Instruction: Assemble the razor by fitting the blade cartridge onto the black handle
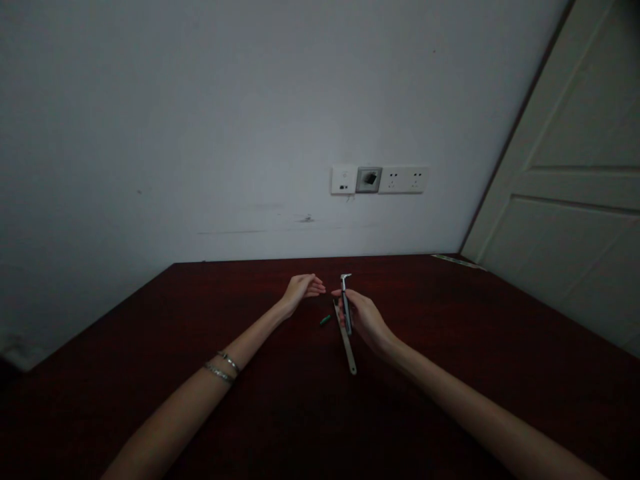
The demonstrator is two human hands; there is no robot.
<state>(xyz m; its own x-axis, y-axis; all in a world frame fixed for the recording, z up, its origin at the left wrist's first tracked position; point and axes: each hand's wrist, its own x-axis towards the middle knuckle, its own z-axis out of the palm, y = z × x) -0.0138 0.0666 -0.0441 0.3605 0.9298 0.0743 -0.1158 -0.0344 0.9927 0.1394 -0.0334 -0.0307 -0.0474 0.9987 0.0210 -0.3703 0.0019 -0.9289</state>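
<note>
My right hand (364, 316) is closed around a slim metal razor-like tool (345, 293), held upright above the dark red table (450, 333). A flat metal strip (347, 343) lies on the table just under that hand. My left hand (301, 289) hovers a little to the left of the tool, fingers loosely curled and apart, holding nothing. A small green piece (325, 320) lies on the table between my two hands. Two bracelets (223, 367) circle my left forearm.
A white wall rises behind the table, with a row of sockets and switches (379, 179) on it. A pale panelled door (575, 200) stands at the right. The room is dim.
</note>
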